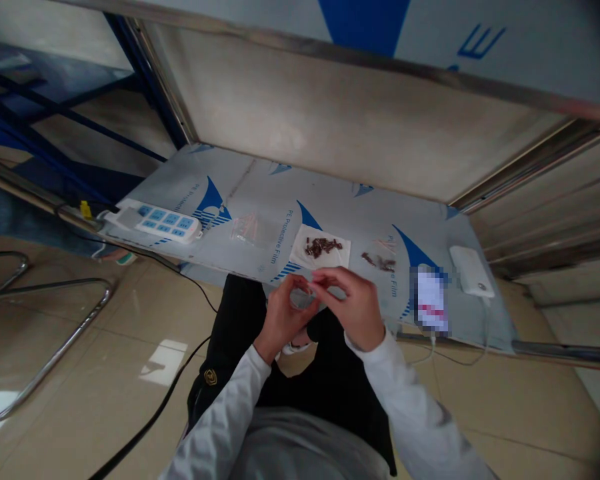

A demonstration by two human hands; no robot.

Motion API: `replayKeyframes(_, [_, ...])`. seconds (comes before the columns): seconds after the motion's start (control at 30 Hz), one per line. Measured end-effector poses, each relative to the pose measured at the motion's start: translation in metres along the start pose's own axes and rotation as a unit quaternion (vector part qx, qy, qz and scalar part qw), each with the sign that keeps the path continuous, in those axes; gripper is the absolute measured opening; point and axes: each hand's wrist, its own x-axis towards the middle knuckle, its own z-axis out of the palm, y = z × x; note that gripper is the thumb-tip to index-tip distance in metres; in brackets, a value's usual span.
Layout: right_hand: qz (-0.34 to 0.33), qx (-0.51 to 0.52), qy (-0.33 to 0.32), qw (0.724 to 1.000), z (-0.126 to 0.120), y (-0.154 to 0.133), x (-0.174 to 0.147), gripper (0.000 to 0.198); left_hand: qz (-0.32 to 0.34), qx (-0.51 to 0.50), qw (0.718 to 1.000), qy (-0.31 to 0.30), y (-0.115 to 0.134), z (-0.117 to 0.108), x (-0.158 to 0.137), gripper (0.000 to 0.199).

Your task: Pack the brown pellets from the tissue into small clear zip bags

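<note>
My left hand [287, 313] and my right hand [357, 303] meet over my lap, at the front edge of the metal shelf [250, 177]. Thumb and fingers of both are curled into pinches that almost touch. What lies between the fingertips is too small to make out. Just beyond them, small dark brown pieces [323, 247] lie heaped on a white paper sheet [344, 257]. To the right of the sheet is a clear plastic bag [385, 250] with more brown pieces in or on it. Another clear bag [247, 230] lies flat to the left.
A white power strip [167, 223] stands at the shelf's left end. On the right lie a phone [430, 300] with a blurred screen and a white power bank [471, 271], both with cables. An upper shelf [260, 20] overhangs. A metal chair frame [75, 340] stands at left.
</note>
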Motion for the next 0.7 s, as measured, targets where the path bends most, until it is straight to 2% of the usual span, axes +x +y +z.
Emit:
replayKeyframes(0.07, [-0.037, -0.036, -0.050, 0.997, 0.002, -0.019, -0.010, 0.014, 0.002, -0.012, 1.000, -0.015, 0.003, 0.002, -0.001, 0.021])
replayKeyframes(0.13, [-0.069, -0.085, -0.078, 0.991, 0.005, -0.025, -0.015, 0.014, -0.001, -0.013, 1.000, -0.021, 0.004, 0.003, -0.003, 0.021])
replayKeyframes(0.27, [-0.087, -0.105, -0.082, 0.987, 0.007, -0.013, -0.012, 0.015, -0.004, -0.008, 1.000, -0.016, -0.001, 0.002, -0.004, 0.024])
replayKeyframes(0.37, [-0.034, -0.089, -0.012, 0.995, 0.007, 0.019, 0.004, 0.014, -0.003, -0.004, 1.000, 0.000, -0.006, 0.000, -0.004, 0.025])
replayKeyframes(0.43, [0.032, -0.135, 0.038, 0.990, 0.008, 0.052, 0.021, 0.014, -0.005, 0.000, 1.000, 0.014, -0.008, 0.000, -0.004, 0.026])
replayKeyframes(0.5, [0.099, -0.221, 0.038, 0.970, 0.011, 0.089, 0.040, 0.015, -0.008, 0.004, 1.000, 0.018, -0.009, -0.001, -0.004, 0.027])
replayKeyframes(0.53, [0.112, -0.237, 0.040, 0.964, 0.013, 0.105, 0.049, 0.018, -0.010, 0.006, 1.000, 0.018, -0.009, -0.002, -0.005, 0.027])
replayKeyframes(0.6, [0.124, -0.261, 0.033, 0.957, 0.019, 0.131, 0.061, 0.024, -0.018, 0.010, 1.000, 0.016, -0.009, -0.004, -0.005, 0.027])
replayKeyframes(0.7, [0.123, -0.277, 0.017, 0.953, 0.029, 0.149, 0.068, 0.021, -0.026, 0.018, 0.999, 0.021, -0.009, -0.008, -0.006, 0.026])
